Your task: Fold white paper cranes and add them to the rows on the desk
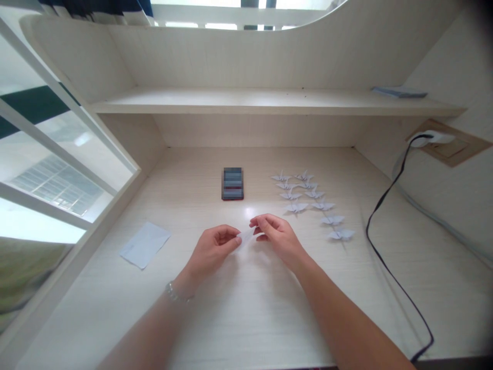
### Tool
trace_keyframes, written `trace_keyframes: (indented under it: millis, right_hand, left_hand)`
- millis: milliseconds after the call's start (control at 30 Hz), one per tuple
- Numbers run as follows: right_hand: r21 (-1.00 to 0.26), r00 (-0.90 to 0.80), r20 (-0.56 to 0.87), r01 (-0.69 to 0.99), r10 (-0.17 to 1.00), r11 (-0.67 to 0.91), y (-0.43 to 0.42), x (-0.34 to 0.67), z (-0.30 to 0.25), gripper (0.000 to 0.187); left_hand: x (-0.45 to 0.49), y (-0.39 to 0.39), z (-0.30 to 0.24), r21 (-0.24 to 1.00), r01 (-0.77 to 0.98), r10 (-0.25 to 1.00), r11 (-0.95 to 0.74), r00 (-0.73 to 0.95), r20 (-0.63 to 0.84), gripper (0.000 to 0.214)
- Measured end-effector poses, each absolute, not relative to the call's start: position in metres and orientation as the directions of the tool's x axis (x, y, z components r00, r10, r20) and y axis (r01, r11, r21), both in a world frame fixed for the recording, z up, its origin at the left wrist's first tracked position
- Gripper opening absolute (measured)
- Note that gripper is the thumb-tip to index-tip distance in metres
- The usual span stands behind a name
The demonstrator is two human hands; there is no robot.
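Between my hands is a small folded piece of white paper (246,237), held just above the desk. My left hand (217,247) pinches its left side between thumb and fingers. My right hand (278,239) has its fingertips closed at the paper's upper right corner; the exact contact is partly hidden. Several white origami cranes (296,207) stand in two rows beyond my right hand, with the rows trailing toward the right. A flat white paper sheet (145,245) lies to the left of my left hand.
A phone (232,183) lies beyond my hands, its screen blurred. On the right a black cable (379,252) runs from a wall socket (449,143) down across the desk. A shelf (246,100) spans the back, bearing a flat thin item (399,92). White bars (57,149) border the left side.
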State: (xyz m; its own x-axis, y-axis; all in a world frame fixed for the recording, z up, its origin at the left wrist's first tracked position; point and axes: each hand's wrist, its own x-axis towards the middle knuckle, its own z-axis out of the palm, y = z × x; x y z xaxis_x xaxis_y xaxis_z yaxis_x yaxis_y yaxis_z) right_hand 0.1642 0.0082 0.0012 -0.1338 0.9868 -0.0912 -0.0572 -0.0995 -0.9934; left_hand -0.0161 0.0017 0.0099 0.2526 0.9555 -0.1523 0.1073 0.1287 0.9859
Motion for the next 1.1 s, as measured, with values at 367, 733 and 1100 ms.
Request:
trace_keyframes:
  millis: [367, 733, 1100]
  right_hand:
    - [-0.991, -0.216, -0.126, -0.012, 0.968, -0.132, 0.004, 0.155, -0.004, 0.016]
    - [-0.996, -0.255, -0.092, 0.014, 0.962, -0.092, 0.001, 0.155, -0.003, 0.011]
    - [-0.99, -0.254, -0.08, -0.088, 0.964, -0.106, 0.0, 0.152, 0.0, 0.009]
  left_hand:
    - [-0.013, 0.001, 0.012, 0.965, -0.031, 0.93, 0.26, 0.278, -0.242, 0.027]
    - [-0.012, -0.001, 0.005, 0.982, 0.025, 0.95, 0.185, 0.251, -0.185, 0.022]
    - [-0.011, 0.0, 0.01, 0.993, 0.034, 0.971, 0.109, 0.21, -0.114, 0.006]
